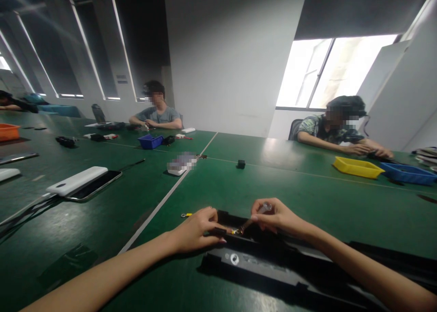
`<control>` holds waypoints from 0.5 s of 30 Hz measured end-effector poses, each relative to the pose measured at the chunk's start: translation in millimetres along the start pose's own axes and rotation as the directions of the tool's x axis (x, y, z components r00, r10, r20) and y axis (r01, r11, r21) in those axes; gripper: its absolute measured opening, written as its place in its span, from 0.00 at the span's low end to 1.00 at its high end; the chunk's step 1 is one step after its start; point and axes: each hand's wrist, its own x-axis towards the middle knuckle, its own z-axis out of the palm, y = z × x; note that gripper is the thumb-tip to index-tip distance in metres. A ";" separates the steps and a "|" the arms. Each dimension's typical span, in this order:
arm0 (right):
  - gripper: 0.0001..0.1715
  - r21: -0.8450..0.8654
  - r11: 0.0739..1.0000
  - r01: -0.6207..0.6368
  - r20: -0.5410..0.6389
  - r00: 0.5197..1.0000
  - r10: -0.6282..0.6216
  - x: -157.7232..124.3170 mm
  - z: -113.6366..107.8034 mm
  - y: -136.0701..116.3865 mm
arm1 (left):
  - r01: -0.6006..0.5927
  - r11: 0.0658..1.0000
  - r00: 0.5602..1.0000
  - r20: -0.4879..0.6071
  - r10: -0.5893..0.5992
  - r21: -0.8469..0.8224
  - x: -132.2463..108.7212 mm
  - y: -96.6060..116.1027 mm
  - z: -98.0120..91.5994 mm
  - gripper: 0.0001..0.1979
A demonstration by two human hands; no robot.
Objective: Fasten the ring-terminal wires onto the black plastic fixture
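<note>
My right hand (278, 216) is closed around a screwdriver with a clear handle (265, 207). Its shaft slants down to the left, and the tip meets a ring terminal with a yellow sleeve (236, 232) inside a long black plastic housing (227, 217). On the left side, my left hand (201, 230) pinches the housing's end, thumb in front and fingers over the top, close to that terminal. Another yellow-sleeved ring terminal (186, 215) pokes out behind my left hand. In front lies a long black strip-like part (252, 268) with a round white spot.
Left of me, a white power bank (78, 181) rests by a phone (97, 186) with cables. A small black block (241, 164) and a pale device (180, 164) are farther out. Yellow (358, 167) and blue (408, 173) bins stand near a seated person (341, 125); another person (159, 114) sits far left.
</note>
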 end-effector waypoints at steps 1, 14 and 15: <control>0.20 0.007 1.000 0.003 -0.001 1.000 -0.003 0.2 -0.1 0.5 | -0.002 1.000 1.000 -0.002 0.002 0.000 0.0 -0.1 0.2 0.14; 0.20 -0.042 0.999 -0.024 0.036 0.999 0.026 -2.2 -1.7 -0.3 | -0.001 1.000 1.000 0.002 0.001 0.003 0.3 1.8 -1.0 0.14; 0.20 -0.050 0.998 -0.029 0.038 0.999 0.031 -2.3 -1.5 -0.7 | 0.001 1.000 1.000 0.001 -0.001 0.003 0.2 1.6 -0.9 0.14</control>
